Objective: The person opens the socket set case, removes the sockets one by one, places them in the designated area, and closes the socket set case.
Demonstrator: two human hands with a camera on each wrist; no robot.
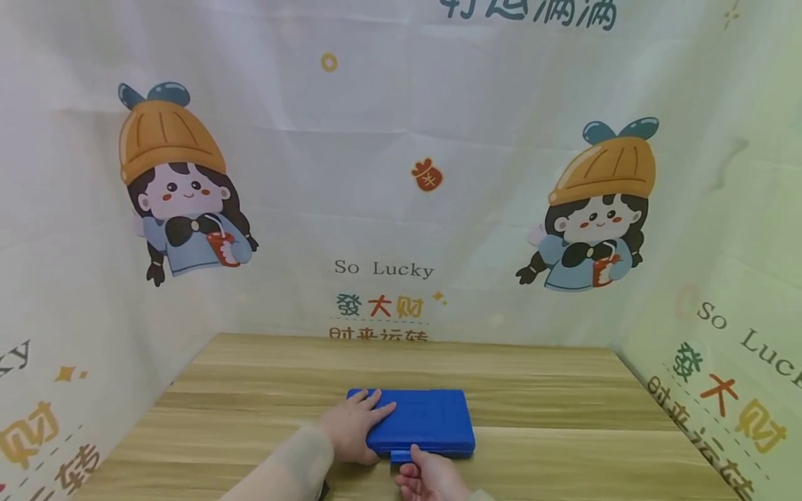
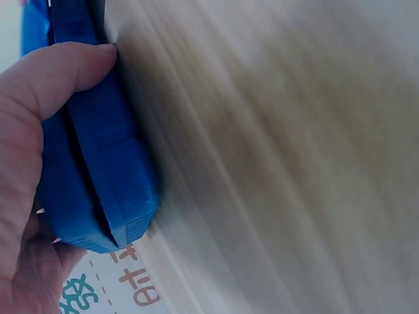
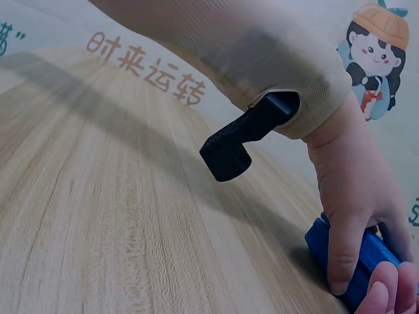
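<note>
A blue plastic case (image 1: 426,417) with a closed lid lies flat on the wooden table. Across its left end, my left hand (image 1: 354,428) grips it, fingers spread over the lid and thumb low at the front side. In the left wrist view the same case (image 2: 108,144) shows a dark seam between its two halves, with the left thumb (image 2: 78,69) pressed on its side. At the case's front edge my right hand (image 1: 432,476) pinches a protruding blue tab (image 1: 399,456), thumb on top and fingers curled below. Only right fingertips (image 3: 386,291) appear in the right wrist view.
The light wooden table (image 1: 545,410) extends around the case. A pale printed cloth (image 1: 376,209) with cartoon figures hangs behind it and at both sides. A black wrist camera (image 3: 242,140) sticks out from the left sleeve.
</note>
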